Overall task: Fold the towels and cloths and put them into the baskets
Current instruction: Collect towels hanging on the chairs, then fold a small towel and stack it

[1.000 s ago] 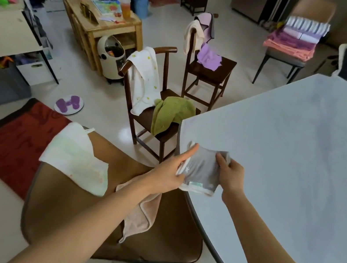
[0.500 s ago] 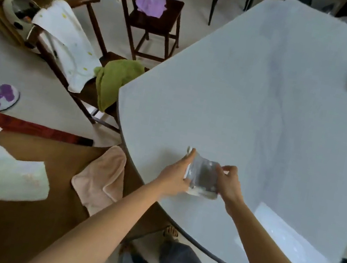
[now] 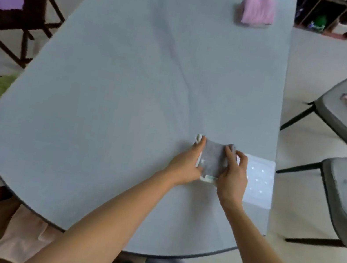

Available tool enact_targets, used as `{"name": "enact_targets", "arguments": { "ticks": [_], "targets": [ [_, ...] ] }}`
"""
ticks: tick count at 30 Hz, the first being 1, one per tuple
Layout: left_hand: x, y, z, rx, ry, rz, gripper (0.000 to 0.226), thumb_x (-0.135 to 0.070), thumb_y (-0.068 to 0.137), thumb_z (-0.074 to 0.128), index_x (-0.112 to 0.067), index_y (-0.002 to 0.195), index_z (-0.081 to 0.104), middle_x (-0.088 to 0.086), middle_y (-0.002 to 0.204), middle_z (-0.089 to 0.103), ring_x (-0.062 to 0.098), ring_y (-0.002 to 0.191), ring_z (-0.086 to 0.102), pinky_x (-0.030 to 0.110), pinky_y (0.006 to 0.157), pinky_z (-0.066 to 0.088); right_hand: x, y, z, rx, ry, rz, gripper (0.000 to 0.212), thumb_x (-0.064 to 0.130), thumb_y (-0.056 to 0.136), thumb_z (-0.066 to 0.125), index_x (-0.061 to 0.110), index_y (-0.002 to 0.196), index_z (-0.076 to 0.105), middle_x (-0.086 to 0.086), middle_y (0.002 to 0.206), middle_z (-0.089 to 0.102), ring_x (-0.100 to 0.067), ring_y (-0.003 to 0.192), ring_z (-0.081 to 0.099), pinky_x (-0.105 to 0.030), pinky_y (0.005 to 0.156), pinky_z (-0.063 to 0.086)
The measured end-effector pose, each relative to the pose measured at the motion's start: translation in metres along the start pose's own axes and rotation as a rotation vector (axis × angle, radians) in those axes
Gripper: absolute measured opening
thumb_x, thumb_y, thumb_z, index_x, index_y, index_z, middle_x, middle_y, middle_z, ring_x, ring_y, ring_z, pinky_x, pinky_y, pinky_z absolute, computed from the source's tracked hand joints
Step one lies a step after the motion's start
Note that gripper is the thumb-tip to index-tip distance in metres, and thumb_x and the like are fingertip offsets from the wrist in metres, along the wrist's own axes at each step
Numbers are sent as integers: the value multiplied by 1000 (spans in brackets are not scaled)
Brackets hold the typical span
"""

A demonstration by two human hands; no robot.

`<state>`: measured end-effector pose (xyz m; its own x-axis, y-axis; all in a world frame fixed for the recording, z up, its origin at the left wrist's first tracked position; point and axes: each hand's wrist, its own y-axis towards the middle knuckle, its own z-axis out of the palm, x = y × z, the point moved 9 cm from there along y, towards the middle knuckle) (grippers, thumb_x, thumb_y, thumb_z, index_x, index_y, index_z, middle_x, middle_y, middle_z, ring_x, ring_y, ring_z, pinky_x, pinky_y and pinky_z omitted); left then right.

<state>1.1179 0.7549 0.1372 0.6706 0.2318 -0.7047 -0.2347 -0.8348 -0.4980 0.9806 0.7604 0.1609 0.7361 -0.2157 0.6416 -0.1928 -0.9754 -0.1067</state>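
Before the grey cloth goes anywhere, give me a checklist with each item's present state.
1. Grey cloth folded small: ok, it lies as a compact rectangle on the table.
2. Both hands on it: ok, left hand grips its left edge, right hand its right edge.
3. Edges lined up: cannot tell, the fingers cover the sides.
4. Basket in sight to drop it into: not ok, none shows in this view.
5. Other folded pieces present: ok, a pink towel sits folded at the far end of the table.
6. More cloths left to fold: ok, a peach cloth lies below the table's near edge.
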Motion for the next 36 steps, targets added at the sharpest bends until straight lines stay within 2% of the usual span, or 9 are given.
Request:
{"name": "enact_targets", "arguments": {
  "ticks": [4,7,10,13,16,19,24,30,36],
  "targets": [
    [4,14,33,90,308,-50,87,-23,92,55,-24,154,-5,-1,162,-7,33,136,38,40,106,39,-49,3,20,157,-297,85,63,1,91,36,15,150,17,-2,160,8,-30,132,36,-39,96,41],
    [7,16,41,115,376,-92,85,-21,94,53,-25,154,-7,1,160,-18,34,135,38,40,105,40,-62,1,23,151,-513,73,63,5,92,34,8,151,12,-8,160,6,-32,131,29,-39,101,34],
    [5,15,35,119,384,-133,90,-26,92,60,-26,154,-5,10,159,-21,37,138,34,42,104,38,-56,3,17,111,-523,70,66,4,89,37,9,151,16,-13,159,10,-34,136,22,-42,107,22],
    [10,2,9,38,297,-96,90,-33,88,64,-29,154,2,9,161,-8,33,140,32,43,105,36,-19,3,14,22,-449,-45,65,4,85,46,10,148,29,-17,155,23,-35,141,22,-43,111,18],
    [34,-36,-37,-155,239,-34,72,-29,92,56,-25,153,18,2,156,25,25,136,37,43,104,41,38,-7,34,37,-338,-231,50,3,87,51,6,136,46,-19,145,40,-36,132,37,-44,107,28],
    [92,-103,-85,-375,97,-96,55,-22,94,53,-23,146,35,-3,136,51,18,120,50,40,97,45,110,-42,81,229,-214,-465,37,0,86,52,3,123,56,-16,128,53,-37,112,52,-43,92,42],
    [242,-270,-110,-670,-194,-440,33,-14,95,53,-17,128,55,0,112,65,15,105,61,29,87,49,226,-164,181,564,-221,-806,30,10,95,44,12,121,59,-5,120,61,-27,103,60,-37,82,48],
    [372,-422,-40,-514,-215,-822,27,-17,97,48,-11,122,56,8,117,63,24,107,59,37,89,48,256,-342,297,956,-372,-1104,24,21,97,41,16,114,58,-5,111,63,-27,98,62,-39,79,52],
    [460,-435,15,-450,-265,-870,28,-21,98,47,-11,123,53,9,124,59,26,111,57,32,88,46,190,-400,404,1135,-818,-1126,31,14,96,46,17,127,46,-6,127,51,-26,113,52,-36,91,46]
  ]
}}
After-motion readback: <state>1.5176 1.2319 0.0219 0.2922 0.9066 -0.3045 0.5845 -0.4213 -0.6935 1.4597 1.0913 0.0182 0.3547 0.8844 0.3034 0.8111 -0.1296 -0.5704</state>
